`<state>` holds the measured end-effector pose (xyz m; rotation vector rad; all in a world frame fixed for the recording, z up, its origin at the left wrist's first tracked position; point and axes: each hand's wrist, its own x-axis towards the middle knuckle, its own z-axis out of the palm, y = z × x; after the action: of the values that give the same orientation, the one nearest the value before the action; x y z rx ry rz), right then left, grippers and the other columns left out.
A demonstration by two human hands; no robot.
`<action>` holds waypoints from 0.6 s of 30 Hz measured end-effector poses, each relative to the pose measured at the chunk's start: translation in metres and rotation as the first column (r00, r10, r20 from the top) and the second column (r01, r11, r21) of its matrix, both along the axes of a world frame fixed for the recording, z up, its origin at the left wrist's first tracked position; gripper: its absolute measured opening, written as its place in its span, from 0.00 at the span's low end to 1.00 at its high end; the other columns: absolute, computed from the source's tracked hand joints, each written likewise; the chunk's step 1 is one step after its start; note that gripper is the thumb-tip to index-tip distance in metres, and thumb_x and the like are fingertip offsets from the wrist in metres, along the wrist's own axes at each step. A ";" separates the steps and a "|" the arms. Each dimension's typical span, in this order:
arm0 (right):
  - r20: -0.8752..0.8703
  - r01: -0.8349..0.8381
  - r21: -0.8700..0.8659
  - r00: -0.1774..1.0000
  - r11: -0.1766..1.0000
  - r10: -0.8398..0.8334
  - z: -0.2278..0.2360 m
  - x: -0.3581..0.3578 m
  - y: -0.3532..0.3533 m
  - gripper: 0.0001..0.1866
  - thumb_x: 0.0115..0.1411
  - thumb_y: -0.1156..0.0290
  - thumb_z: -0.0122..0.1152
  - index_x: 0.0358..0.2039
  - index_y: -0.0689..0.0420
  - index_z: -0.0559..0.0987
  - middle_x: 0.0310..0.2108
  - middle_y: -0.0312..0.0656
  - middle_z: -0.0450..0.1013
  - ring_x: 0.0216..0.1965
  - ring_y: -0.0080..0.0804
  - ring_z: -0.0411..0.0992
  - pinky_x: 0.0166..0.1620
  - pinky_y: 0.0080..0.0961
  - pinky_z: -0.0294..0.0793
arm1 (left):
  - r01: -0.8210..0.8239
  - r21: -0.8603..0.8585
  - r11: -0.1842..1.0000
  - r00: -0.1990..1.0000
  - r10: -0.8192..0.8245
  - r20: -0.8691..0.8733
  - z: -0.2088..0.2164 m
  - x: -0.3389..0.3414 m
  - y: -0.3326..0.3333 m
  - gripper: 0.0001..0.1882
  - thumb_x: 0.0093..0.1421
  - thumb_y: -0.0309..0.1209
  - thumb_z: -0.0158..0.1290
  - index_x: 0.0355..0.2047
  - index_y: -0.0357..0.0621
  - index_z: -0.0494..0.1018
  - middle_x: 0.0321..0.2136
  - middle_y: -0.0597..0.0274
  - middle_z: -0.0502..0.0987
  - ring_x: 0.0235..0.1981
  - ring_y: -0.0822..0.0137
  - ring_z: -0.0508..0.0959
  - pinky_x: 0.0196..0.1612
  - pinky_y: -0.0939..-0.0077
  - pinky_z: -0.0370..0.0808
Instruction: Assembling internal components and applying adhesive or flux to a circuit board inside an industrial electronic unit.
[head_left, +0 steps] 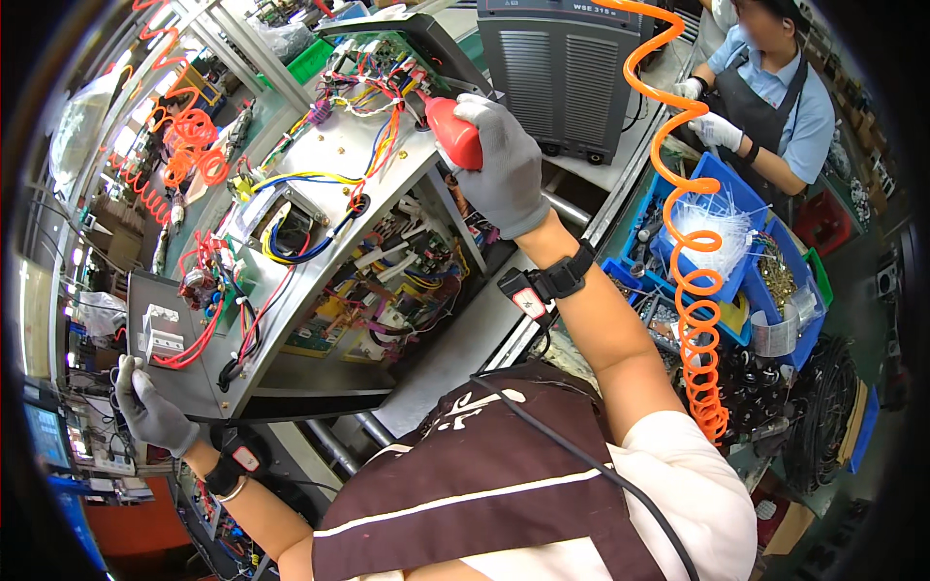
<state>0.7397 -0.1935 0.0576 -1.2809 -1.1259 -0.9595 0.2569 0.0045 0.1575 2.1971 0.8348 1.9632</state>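
A red bottle-shaped dispenser with a narrow tip is in my right hand, its gloved fingers wrapped round it. The tip points at the top far end of an open metal machine casing, close to wires and a circuit board. My left hand, also gloved, is at the lower outer corner of the casing's dark end panel, with its fingers bent against the edge. Red, blue and yellow wires run across the top plate. More boards and wires fill the open side.
A coiled orange air hose hangs right of my right arm. Behind stands a grey finished machine. Blue bins hold white cable ties and small metal parts. A co-worker in gloves stands at the far right. Red coiled hoses hang at left.
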 end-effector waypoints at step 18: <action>0.153 0.066 -0.131 0.987 0.989 -0.046 0.010 -0.001 -0.007 0.26 0.44 0.81 0.65 0.47 0.53 0.74 0.49 0.45 0.75 0.44 0.48 0.76 0.41 0.36 0.79 | 0.003 -0.004 1.000 1.000 -0.003 0.005 0.000 0.006 -0.006 0.14 0.65 0.18 0.44 0.47 0.29 0.76 0.46 0.52 0.78 0.43 0.68 0.77 0.48 0.76 0.73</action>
<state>0.7383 -0.2003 0.0675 -1.3734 -1.2958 -1.0500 0.2627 -0.0015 0.1576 2.1885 0.8335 1.9634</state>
